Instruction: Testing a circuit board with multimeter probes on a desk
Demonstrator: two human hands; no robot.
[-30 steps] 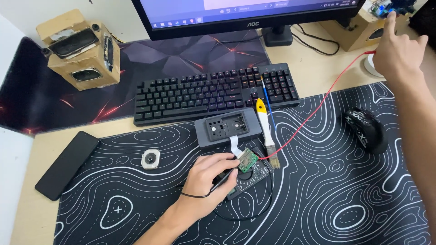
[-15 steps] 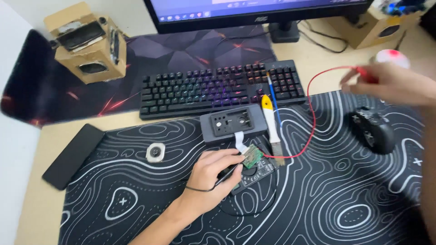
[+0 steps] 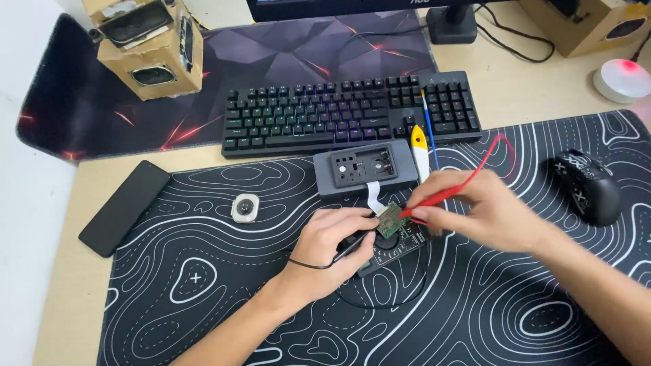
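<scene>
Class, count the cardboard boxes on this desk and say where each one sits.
2: one cardboard speaker box at the back left on the dark mat, another cardboard box at the back right, cut off by the frame. Others may lie outside the view.

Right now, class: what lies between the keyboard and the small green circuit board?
In the head view, a grey device housing lies between the keyboard and the green circuit board, joined to the board by a white ribbon cable.

A light wooden desk (image 3: 61,271) seen from above, under even, soft light. A white wall (image 3: 27,224) edges its left side. A black desk mat with white contour lines (image 3: 475,318) covers the near part (a darker mat with red streaks (image 3: 88,115) lies behind it).
</scene>
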